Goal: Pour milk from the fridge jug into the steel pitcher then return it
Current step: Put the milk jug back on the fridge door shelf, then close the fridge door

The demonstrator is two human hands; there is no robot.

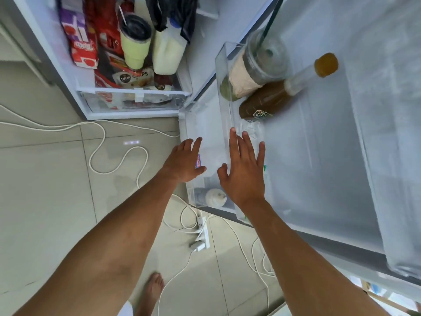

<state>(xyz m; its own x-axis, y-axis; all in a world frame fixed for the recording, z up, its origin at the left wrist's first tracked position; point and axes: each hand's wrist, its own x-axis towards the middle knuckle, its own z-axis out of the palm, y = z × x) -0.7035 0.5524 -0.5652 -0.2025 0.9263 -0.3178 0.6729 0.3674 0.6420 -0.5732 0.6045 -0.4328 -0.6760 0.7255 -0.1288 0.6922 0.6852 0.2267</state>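
Observation:
The fridge stands open below me. A translucent milk jug (167, 53) with a blue cap stands upright on the fridge shelf (134, 92) at the top middle, beside a pale green tumbler (134, 45). Both my hands reach down in front of the open fridge door, well short of the jug. My left hand (183, 161) is open, fingers spread, over the lower door bin. My right hand (245, 172) is open too, fingers apart, over the clear edge of the door shelf (224, 124). Neither hand holds anything. No steel pitcher is in view.
The door shelf holds a brown bottle (268, 101), an orange-capped bottle (312, 74) and a lidded plastic cup (255, 67). Red cartons and a chips bag (134, 79) crowd the shelf left of the jug. White cables and a power strip (202, 233) lie on the tiled floor.

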